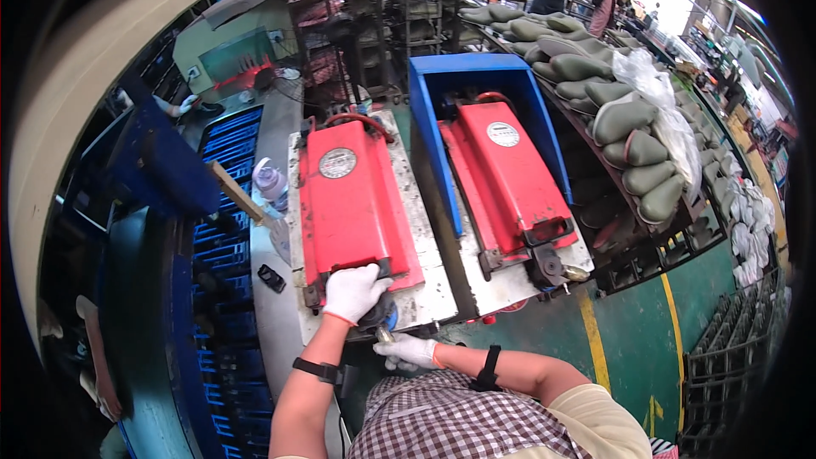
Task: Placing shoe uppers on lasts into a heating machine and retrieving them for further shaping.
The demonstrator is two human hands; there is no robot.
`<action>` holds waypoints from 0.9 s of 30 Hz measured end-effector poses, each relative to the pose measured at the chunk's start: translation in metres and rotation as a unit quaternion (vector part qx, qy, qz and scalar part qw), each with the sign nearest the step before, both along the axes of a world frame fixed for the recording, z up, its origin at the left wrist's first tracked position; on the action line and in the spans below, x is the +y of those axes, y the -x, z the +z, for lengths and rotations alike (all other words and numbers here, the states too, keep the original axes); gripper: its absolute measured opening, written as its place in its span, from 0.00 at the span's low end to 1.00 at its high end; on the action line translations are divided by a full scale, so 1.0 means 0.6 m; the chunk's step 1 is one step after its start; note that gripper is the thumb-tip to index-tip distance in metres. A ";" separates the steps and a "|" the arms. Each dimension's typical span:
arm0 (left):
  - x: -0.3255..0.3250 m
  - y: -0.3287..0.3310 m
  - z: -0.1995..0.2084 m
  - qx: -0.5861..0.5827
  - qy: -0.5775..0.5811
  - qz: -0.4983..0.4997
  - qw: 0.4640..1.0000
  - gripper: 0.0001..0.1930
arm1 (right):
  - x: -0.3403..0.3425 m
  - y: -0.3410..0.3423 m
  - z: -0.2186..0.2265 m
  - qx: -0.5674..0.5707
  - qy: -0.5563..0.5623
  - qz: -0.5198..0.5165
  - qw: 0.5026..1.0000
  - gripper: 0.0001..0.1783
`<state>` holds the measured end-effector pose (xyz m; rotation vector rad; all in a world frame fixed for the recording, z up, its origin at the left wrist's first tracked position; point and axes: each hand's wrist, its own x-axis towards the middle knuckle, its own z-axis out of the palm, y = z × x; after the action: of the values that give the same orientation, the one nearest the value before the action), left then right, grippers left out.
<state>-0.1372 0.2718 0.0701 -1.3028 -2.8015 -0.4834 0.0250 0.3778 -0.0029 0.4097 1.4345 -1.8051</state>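
Note:
In front of me stand two red machine covers on pale, stained tables: the left cover (pixel 353 212) and the right cover (pixel 510 178), each with a round label. My left hand (pixel 355 291), in a white glove, is closed over the front edge of the left cover, where a dark handle partly shows. Just below it is a black round fitting (pixel 380 313). My right hand (pixel 408 351), also gloved, has its fingers round a small brass-coloured knob (pixel 385 335) below that fitting; part of the grip is hidden. A similar brass-coloured knob (pixel 576 274) sits at the front of the right cover.
A blue hood (pixel 476 68) surrounds the right cover's back. Olive shoe-shaped pieces (pixel 629 119) pile on a rack at right. Left are a metal counter (pixel 285 314), a small black object (pixel 270 279), a plastic bottle (pixel 269 178) and a blue-framed conveyor (pixel 225 229). People stand farther off.

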 end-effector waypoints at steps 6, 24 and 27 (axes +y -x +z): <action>0.026 -0.001 0.002 -0.007 -0.044 -0.006 0.999 0.23 | -0.079 0.051 -0.090 -0.057 0.127 0.044 0.989 0.36; 0.001 0.136 0.327 0.357 -0.214 -0.023 0.909 0.30 | 0.117 0.244 0.020 0.425 -0.429 -0.292 0.741 0.42; -0.037 0.147 0.326 0.368 -0.184 0.005 0.911 0.31 | 0.044 0.324 0.070 0.249 -0.507 -0.198 0.801 0.53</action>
<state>-0.2255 0.2495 0.2660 -1.0828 -1.9798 -0.3820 -0.1696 0.4039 0.0393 0.8483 2.8487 -1.2973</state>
